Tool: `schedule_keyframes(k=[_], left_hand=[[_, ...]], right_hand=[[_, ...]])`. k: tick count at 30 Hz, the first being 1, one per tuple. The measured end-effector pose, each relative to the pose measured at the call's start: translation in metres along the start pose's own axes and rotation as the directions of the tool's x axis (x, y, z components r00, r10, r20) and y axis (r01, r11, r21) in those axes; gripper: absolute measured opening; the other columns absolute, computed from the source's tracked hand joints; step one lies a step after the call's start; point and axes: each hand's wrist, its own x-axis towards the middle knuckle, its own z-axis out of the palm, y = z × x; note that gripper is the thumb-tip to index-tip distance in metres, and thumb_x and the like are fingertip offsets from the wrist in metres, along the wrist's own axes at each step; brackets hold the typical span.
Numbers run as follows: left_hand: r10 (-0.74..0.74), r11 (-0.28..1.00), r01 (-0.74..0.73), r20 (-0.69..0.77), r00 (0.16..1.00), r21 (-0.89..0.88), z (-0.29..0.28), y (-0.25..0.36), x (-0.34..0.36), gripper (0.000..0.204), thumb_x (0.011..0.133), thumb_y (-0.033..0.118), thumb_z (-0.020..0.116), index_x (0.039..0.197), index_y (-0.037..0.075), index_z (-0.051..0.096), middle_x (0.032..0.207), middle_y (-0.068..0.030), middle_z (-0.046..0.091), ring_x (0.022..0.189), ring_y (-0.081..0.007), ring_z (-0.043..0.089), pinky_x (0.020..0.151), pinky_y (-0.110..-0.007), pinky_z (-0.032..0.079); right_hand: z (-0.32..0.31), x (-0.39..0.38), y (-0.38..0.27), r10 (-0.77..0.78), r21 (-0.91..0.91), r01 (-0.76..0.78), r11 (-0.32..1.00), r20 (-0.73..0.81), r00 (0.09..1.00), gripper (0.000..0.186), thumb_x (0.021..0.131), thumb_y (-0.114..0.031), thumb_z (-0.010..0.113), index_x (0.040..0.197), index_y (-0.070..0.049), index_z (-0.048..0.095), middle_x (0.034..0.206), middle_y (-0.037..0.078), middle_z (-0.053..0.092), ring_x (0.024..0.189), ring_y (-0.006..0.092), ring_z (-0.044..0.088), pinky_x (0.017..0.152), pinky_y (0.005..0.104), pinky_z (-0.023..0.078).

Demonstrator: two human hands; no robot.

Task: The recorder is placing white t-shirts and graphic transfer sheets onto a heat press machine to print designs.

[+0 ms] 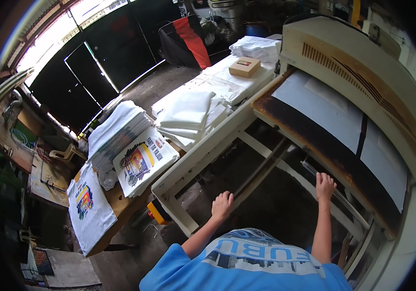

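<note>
A large cream heat press point(363, 72) stands at the right, its brown-edged platen point(295, 123) carrying pale sheets point(322, 109). My right hand point(325, 186) is closed over the metal handle bar point(311, 169) below the platen's near edge. Farther left, my left hand point(222, 204) is curled shut, close to the near end of a dark rail point(264, 167) inside the press's cream frame point(203, 165). What its fingers hold, if anything, is hidden. Both forearms reach up from blue sleeves.
Left of the frame, a table bears printed white T-shirts point(142, 162) and a tall folded stack point(118, 126). Another printed shirt point(89, 203) hangs over its edge. Plain white fabric point(186, 114) and a cardboard box point(245, 67) lie beyond. A yellow box point(158, 213) projects from the frame's corner.
</note>
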Motion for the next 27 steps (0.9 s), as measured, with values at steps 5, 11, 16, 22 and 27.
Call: schedule_keyframes(k=[5, 11, 16, 22, 27], left_hand=[[-0.072, 0.997, 0.073, 0.063, 0.995, -0.008, -0.009, 0.006, 0.002, 0.032, 0.086, 0.037, 0.039, 0.095, 0.010, 0.053, 0.088, -0.0117, 0.056, 0.083, -0.0271, 0.055, 0.070, -0.038, 0.046], [-0.150, 0.989, 0.151, 0.020, 0.988, -0.006, -0.010, 0.008, 0.002, 0.036, 0.086, 0.038, 0.038, 0.099, 0.008, 0.052, 0.094, -0.0108, 0.058, 0.087, -0.0254, 0.056, 0.071, -0.037, 0.046], [-0.296, 0.955, 0.295, 0.156, 0.942, 0.030, -0.012, 0.013, 0.007, 0.046, 0.085, 0.049, 0.032, 0.095, 0.013, 0.059, 0.085, -0.0078, 0.061, 0.082, -0.0250, 0.058, 0.070, -0.036, 0.047], [-0.464, 0.884, 0.456, 0.301, 0.833, 0.101, -0.022, 0.021, 0.006, 0.065, 0.083, 0.060, 0.021, 0.080, 0.013, 0.066, 0.080, -0.0129, 0.063, 0.082, -0.0292, 0.059, 0.073, -0.039, 0.046], [-0.495, 0.869, 0.483, 0.221, 0.840, 0.111, -0.013, 0.027, 0.010, 0.069, 0.083, 0.061, 0.019, 0.075, 0.009, 0.065, 0.079, -0.0135, 0.063, 0.084, -0.0294, 0.059, 0.073, -0.040, 0.046]], right_hand=[[0.012, 0.055, 0.015, 0.053, -0.042, -0.049, 0.998, 0.105, 0.993, 0.036, 0.087, -0.041, 0.038, 0.084, -0.010, 0.056, 0.088, 0.007, 0.060, 0.087, 0.0277, 0.053, 0.076, 0.0438, 0.036], [0.048, 0.119, 0.053, -0.021, -0.014, 0.021, 1.000, -0.003, 1.000, 0.038, 0.086, -0.043, 0.040, 0.082, -0.011, 0.058, 0.083, 0.009, 0.061, 0.078, 0.0320, 0.056, 0.066, 0.0491, 0.038], [0.079, 0.172, 0.108, 0.127, -0.056, -0.119, 0.991, 0.196, 0.972, 0.055, 0.083, -0.059, 0.029, 0.097, -0.015, 0.058, 0.092, 0.009, 0.062, 0.089, 0.0322, 0.056, 0.078, 0.0563, 0.034], [0.114, 0.246, 0.146, 0.135, -0.098, -0.109, 0.989, 0.321, 0.937, 0.066, 0.080, -0.066, 0.022, 0.108, -0.014, 0.053, 0.109, 0.009, 0.055, 0.103, 0.0331, 0.048, 0.087, 0.0592, 0.027], [0.149, 0.313, 0.187, 0.126, -0.096, -0.097, 0.991, 0.368, 0.921, 0.073, 0.077, -0.069, 0.025, 0.108, -0.009, 0.052, 0.111, 0.012, 0.053, 0.104, 0.0356, 0.047, 0.089, 0.0562, 0.028]])
